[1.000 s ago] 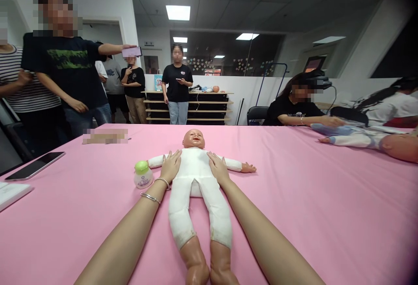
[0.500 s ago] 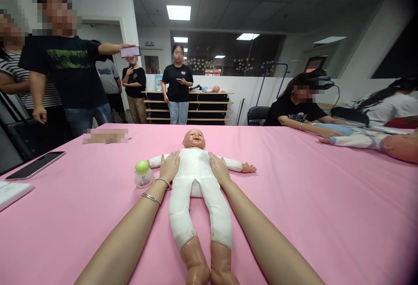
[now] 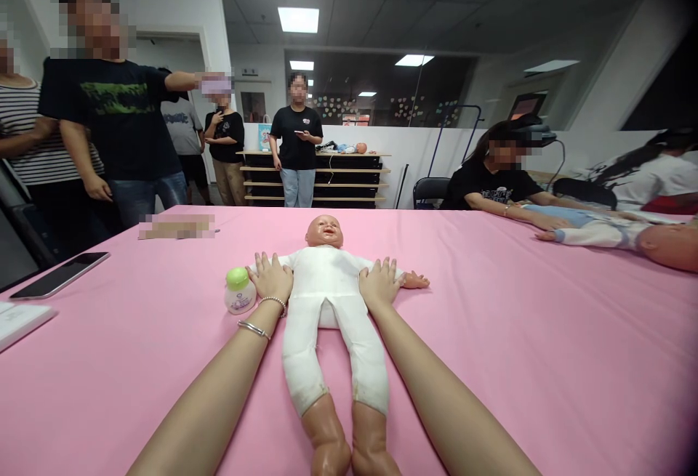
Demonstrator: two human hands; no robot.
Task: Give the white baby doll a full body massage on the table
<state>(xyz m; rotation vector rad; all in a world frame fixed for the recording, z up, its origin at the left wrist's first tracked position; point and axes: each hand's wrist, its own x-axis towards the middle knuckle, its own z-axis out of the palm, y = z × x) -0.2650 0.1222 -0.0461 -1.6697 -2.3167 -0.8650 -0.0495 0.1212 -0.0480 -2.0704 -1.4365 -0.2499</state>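
A baby doll [image 3: 326, 283] in a white suit lies face up on the pink table [image 3: 545, 331], head away from me, arms spread. My left hand [image 3: 270, 277] lies flat with spread fingers on the doll's arm and side, just right of a small white bottle with a green cap [image 3: 238, 291]. My right hand [image 3: 380, 281] rests flat on the doll's other arm, fingers apart. Neither hand holds anything. Two bracelets sit on my left wrist.
A dark phone [image 3: 59, 275] and a white pad [image 3: 19, 322] lie at the left edge. A seated person works on a second doll [image 3: 616, 235] at the far right. Several people stand behind the table; one holds up a phone.
Both hands slid outward from the doll's chest onto its arms, and the fingers spread. The person on the left shifted a little.
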